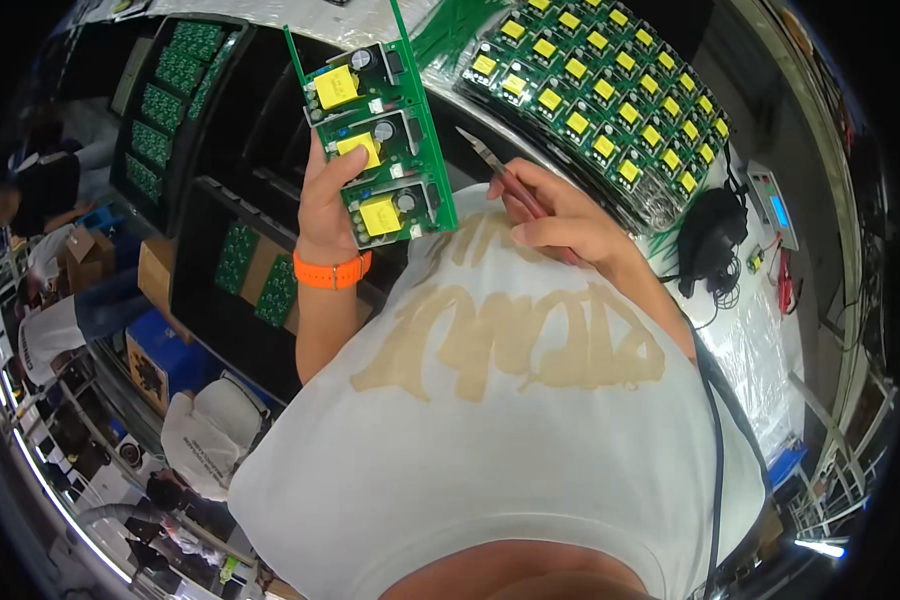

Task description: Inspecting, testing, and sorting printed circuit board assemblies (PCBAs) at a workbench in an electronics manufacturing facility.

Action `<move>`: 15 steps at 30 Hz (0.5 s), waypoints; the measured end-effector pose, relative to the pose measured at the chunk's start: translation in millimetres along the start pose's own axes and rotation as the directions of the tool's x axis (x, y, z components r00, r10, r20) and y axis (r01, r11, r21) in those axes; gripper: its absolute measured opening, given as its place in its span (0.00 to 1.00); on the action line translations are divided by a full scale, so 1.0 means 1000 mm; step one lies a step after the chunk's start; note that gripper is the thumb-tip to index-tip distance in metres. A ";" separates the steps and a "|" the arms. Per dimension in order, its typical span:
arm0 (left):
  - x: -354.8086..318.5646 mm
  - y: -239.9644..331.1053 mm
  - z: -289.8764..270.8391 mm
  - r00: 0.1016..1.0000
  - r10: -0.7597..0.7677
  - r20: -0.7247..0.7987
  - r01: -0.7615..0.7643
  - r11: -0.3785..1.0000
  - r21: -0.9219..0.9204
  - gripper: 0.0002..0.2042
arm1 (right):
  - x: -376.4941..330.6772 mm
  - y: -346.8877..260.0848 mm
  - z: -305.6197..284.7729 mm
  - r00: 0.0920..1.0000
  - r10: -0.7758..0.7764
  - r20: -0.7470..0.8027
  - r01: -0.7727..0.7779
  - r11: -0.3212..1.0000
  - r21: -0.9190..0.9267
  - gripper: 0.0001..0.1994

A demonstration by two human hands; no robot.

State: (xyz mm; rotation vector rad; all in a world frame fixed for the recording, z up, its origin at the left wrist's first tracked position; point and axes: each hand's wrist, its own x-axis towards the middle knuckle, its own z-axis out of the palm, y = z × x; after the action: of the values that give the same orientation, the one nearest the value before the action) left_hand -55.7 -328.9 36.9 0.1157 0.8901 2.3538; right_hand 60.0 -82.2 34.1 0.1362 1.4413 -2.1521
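Observation:
My left hand (328, 200) grips a green circuit board panel (432, 160) by its left side, thumb over one of the yellow transformers. Three like circuits sit in a column on the panel, each with a yellow block and a round capacitor. A green rail runs along its right edge, and a thin strip sticks out at its upper left. In my right hand (560, 215) is a pair of red-handled pliers or cutters (515, 185), the metal jaws pointing up and left, apart from the panel. The jaws look closed or nearly so.
Many populated boards (600, 90) lie in rows at the upper right, with green strips (460, 35) beside them. Black trays (210, 170) with green boards stand at left. A scale (773, 208), a black cable bundle (710, 245) and red tool (786, 282) lie at right. Other people sit at far left.

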 end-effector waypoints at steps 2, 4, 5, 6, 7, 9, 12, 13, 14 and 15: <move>0.000 -0.001 0.002 1.000 -0.015 0.010 0.015 1.000 0.014 0.28 | 0.000 0.002 0.000 1.000 -0.003 -0.002 0.003 1.000 0.010 0.21; 0.001 -0.002 0.003 0.999 -0.035 0.015 0.034 0.999 0.019 0.28 | 0.001 0.006 -0.001 1.000 -0.017 0.004 0.017 1.000 0.020 0.21; 0.001 -0.003 0.004 0.999 -0.044 0.017 0.044 0.999 0.022 0.27 | 0.002 0.008 -0.001 1.000 -0.024 0.008 0.024 0.999 0.025 0.21; 0.001 -0.004 0.005 0.998 -0.053 0.018 0.053 0.998 0.025 0.27 | 0.001 0.010 -0.002 0.999 -0.031 0.013 0.031 0.999 0.031 0.21; 0.002 -0.004 0.005 0.998 -0.056 0.018 0.056 0.998 0.024 0.27 | 0.002 0.011 -0.002 0.999 -0.031 0.009 0.030 0.999 0.032 0.21; 0.004 -0.004 0.004 0.997 -0.063 0.031 0.062 0.998 0.033 0.27 | 0.002 0.013 -0.003 0.999 -0.043 0.008 0.043 0.998 0.038 0.21; 0.007 -0.005 0.004 0.997 -0.070 0.041 0.068 0.997 0.040 0.27 | 0.002 0.014 -0.003 0.999 -0.052 0.009 0.052 0.998 0.045 0.21; 0.008 -0.005 0.004 0.997 -0.068 0.043 0.066 0.997 0.044 0.27 | 0.002 0.013 -0.003 0.999 -0.045 0.008 0.044 0.998 0.044 0.22; 0.008 -0.005 0.003 0.997 -0.066 0.045 0.064 0.997 0.049 0.27 | 0.002 0.012 -0.003 0.999 -0.037 0.008 0.036 0.998 0.043 0.22; 0.009 -0.005 0.003 0.997 -0.065 0.047 0.062 0.997 0.053 0.27 | 0.001 0.011 -0.003 1.000 -0.029 0.008 0.028 0.999 0.042 0.23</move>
State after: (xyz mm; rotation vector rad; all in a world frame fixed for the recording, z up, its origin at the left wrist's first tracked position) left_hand -59.5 -318.9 34.7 0.1632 0.9175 2.2605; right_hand 63.7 -83.1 23.0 0.1223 1.4023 -2.2040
